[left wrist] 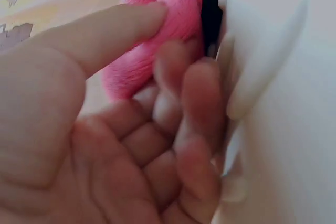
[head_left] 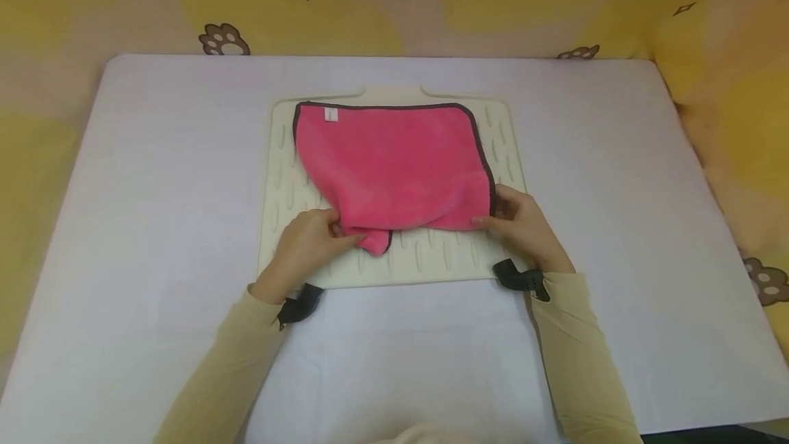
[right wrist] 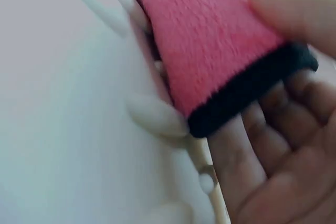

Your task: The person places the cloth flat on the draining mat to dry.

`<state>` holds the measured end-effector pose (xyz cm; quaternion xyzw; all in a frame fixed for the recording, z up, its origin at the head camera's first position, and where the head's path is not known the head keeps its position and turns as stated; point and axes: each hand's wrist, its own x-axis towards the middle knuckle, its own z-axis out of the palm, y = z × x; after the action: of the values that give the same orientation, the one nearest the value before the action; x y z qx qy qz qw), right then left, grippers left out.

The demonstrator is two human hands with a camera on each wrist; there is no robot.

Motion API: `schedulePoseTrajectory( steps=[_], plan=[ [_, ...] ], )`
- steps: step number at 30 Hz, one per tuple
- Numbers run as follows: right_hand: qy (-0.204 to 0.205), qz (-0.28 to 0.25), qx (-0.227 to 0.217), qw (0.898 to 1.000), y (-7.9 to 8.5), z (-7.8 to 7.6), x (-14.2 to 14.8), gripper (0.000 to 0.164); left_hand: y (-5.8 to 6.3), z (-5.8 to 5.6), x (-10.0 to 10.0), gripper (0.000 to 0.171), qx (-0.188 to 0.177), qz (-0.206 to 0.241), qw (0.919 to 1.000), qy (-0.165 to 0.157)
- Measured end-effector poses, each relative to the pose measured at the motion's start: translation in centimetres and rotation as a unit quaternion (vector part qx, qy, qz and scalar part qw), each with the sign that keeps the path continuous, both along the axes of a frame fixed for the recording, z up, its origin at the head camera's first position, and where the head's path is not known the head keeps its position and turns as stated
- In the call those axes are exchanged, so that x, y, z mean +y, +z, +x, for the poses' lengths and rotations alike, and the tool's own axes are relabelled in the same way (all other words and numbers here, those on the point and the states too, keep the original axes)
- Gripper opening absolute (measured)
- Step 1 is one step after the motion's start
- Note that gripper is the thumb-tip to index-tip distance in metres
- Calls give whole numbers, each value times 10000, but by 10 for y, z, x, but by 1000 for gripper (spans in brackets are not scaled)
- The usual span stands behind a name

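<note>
A pink plush cloth (head_left: 394,163) with dark edging and a small white label (head_left: 331,114) lies over a cream ridged mat (head_left: 277,204). Its lower left part is bunched, and a small flap (head_left: 377,241) of it juts toward the front. My left hand (head_left: 308,242) pinches the cloth at this lower left part; in the left wrist view the thumb (left wrist: 131,22) presses on the pink pile and the other fingers curl under. At the lower right edge, my right hand (head_left: 524,221) grips the dark border (right wrist: 252,85) between thumb and fingers, close over the mat.
The mat lies on a table with a white cover (head_left: 172,177). Behind it and at the sides hangs a yellow patterned cloth (head_left: 382,12). Black straps (head_left: 301,304) show at both wrists, below the hands.
</note>
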<state>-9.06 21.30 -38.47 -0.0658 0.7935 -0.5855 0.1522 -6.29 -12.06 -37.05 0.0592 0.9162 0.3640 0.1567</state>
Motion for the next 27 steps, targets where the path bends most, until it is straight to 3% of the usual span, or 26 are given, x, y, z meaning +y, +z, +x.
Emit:
schedulePoseTrajectory(
  steps=[4,8,11,16,19,22,27],
  plan=[
    [-706,-316,143,9969,-5,0,0,19,-5,2,-2,19,120,637,9977,212],
    [-1282,-1276,88,9835,-9,-3,-2,21,-6,2,-6,18,583,961,9936,139],
    [-1381,-1851,42,9730,-11,-4,-4,25,-5,1,-9,22,1015,1243,9870,-22],
    [-1308,-2124,-7,9684,-12,-4,-7,27,-3,1,-13,25,1576,1521,9756,-164],
    [-1312,-2144,-27,9679,-11,-4,-8,23,-3,0,-14,28,1408,1255,9814,-368],
    [-1338,-2088,-34,9688,-11,-5,-8,20,-2,1,-13,37,999,600,9907,-696],
    [-1388,-2035,-85,9691,-11,-5,-7,21,-2,4,-7,52,869,-466,9875,-1227]
  ],
)
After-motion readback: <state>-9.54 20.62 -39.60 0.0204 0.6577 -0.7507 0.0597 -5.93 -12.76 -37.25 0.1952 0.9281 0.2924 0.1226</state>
